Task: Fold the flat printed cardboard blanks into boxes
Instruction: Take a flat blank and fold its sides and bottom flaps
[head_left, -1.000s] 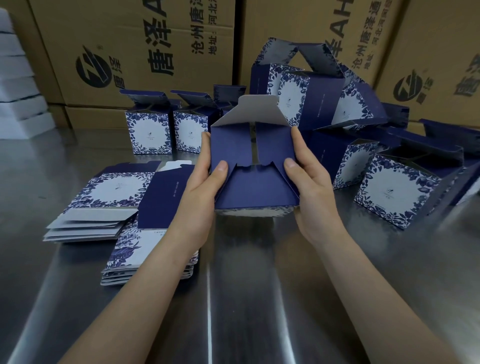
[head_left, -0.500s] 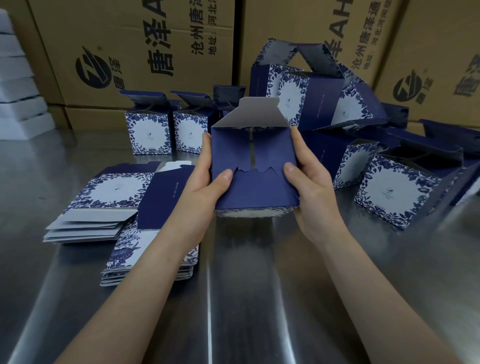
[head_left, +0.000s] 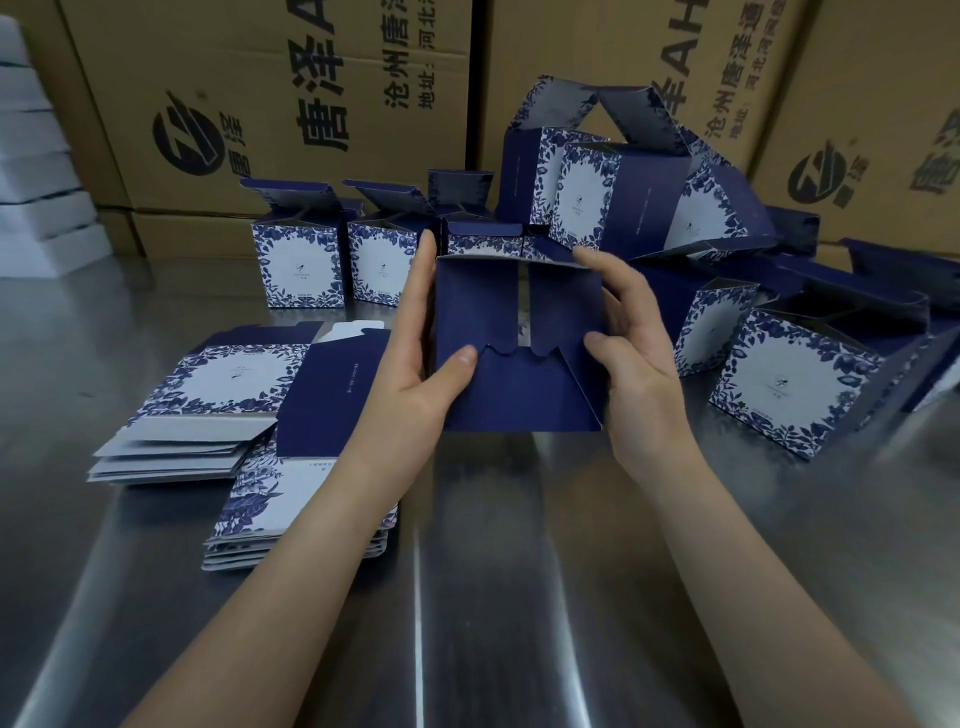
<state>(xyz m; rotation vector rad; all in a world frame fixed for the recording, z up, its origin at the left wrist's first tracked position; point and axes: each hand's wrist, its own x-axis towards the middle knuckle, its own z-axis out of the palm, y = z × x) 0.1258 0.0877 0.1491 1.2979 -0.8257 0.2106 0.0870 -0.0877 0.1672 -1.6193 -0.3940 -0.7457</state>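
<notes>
While the left hand (head_left: 415, 358) and right hand (head_left: 631, 353) clasp the navy box (head_left: 519, 338) by its sides above the steel surface (head_left: 519, 571), thumbs press its bottom flaps (head_left: 519, 384), probably to interlock them; flat blanks (head_left: 208, 410) wait leftward.

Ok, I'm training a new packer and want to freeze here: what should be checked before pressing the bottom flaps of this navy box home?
1. Both hands on the box: ok. The left hand and right hand clamp the half-folded navy cardboard box from either side.
2. Scalloped locking flap folded up: ok.
3. Two side flaps closed: not ok, a gap shows between them.
4. Flap tabs interlocked: cannot tell.
5. Steel table below free: ok.
6. Flat printed blanks within reach: ok, stacked beside the left forearm.
</notes>
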